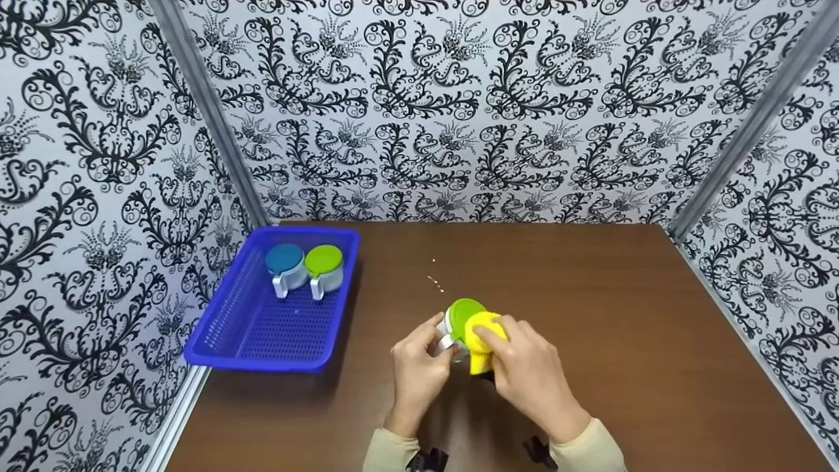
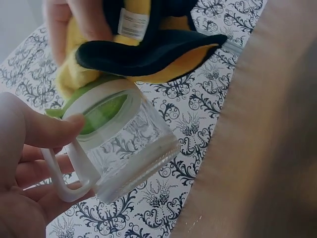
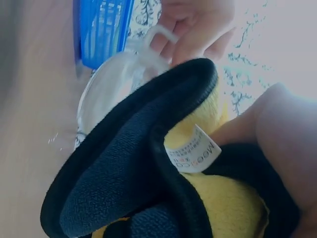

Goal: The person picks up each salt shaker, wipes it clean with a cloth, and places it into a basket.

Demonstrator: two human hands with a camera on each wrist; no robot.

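My left hand point(image 1: 419, 364) grips the white handle of a clear jar point(image 2: 138, 144) with a green lid point(image 1: 465, 314), held tilted above the table. In the left wrist view, the thumb lies over the top of that handle point(image 2: 79, 168). My right hand point(image 1: 531, 367) holds a bunched yellow and black cloth point(image 1: 485, 337) against the lid. A white tag point(image 3: 197, 151) shows on the cloth in the right wrist view, where its dark side hides much of the jar.
A blue plastic basket point(image 1: 262, 364) stands at the left of the brown table point(image 1: 623, 314). Inside sit a blue-lidded jar point(image 1: 286, 262) and a green-lidded jar point(image 1: 326, 265), both with white handles. Small white specks point(image 1: 435, 283) lie beyond my hands. Patterned walls point(image 1: 446, 98) enclose the table.
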